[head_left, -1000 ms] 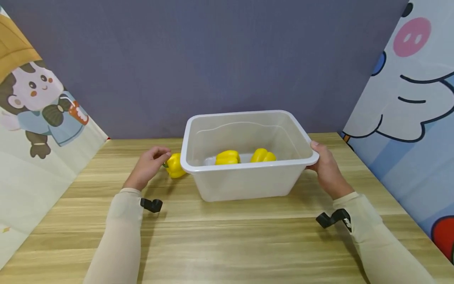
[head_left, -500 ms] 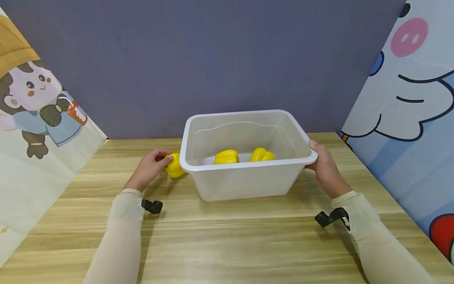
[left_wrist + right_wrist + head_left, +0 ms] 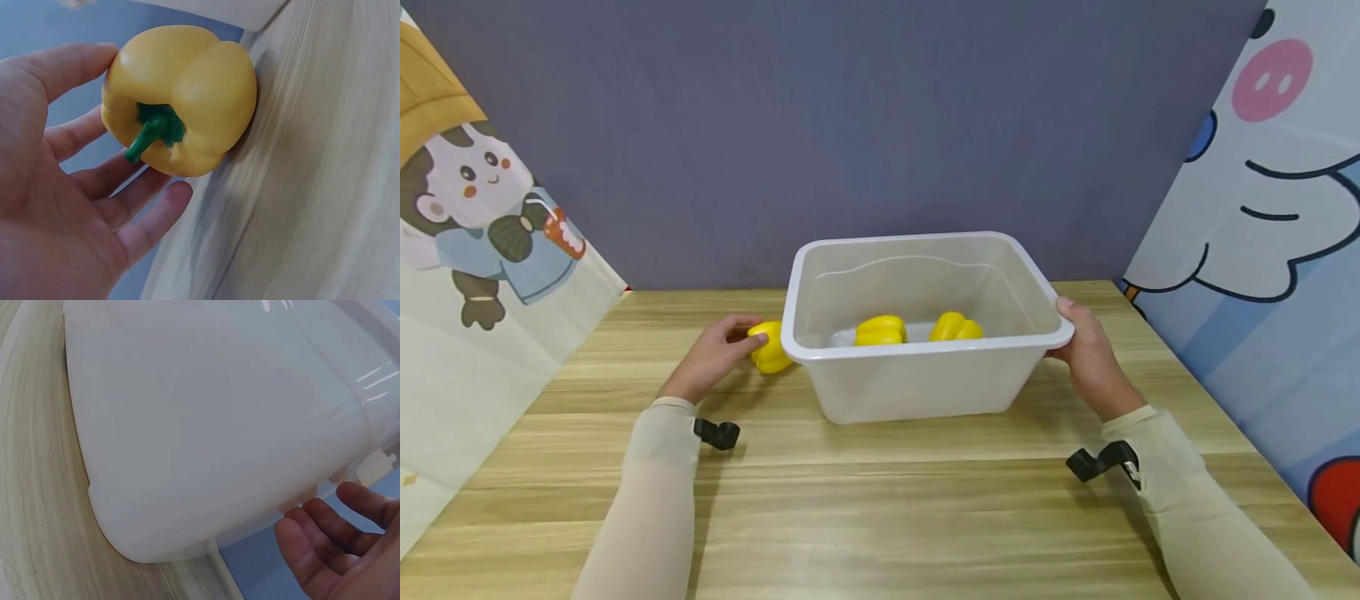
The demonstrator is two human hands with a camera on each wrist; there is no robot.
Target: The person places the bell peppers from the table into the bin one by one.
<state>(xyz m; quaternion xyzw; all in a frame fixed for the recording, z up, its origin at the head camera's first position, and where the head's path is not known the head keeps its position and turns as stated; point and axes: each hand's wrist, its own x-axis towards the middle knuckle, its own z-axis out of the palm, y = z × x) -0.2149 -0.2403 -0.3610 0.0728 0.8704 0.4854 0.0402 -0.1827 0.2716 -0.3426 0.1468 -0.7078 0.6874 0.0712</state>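
In the head view my left hand (image 3: 709,357) grips a yellow bell pepper (image 3: 772,354) just left of a white plastic bin (image 3: 917,385). The left wrist view shows the thumb at one side of this pepper (image 3: 209,87) and the fingers bent around the other; its green stem (image 3: 152,134) points toward the palm. My right hand (image 3: 1093,360) holds the bin's right end, thumb over the rim and fingers underneath. From the right wrist, those fingertips (image 3: 294,540) show close against the bin wall (image 3: 206,437). Inside the bin lie two more yellow bell peppers, one left (image 3: 881,332) and one right (image 3: 956,327).
The bin stands on a wood-grain table (image 3: 880,517). Behind it rises a grey-purple panel (image 3: 865,125). Cartoon-printed sheets flank the table at left (image 3: 542,333) and right (image 3: 1240,350). A black wrist mount (image 3: 717,434) sits on the left sleeve, and another (image 3: 1102,462) on the right one.
My left hand has moved slightly right, from beside the pepper's stem to around the pepper. The right hand and the bin have stayed in place.
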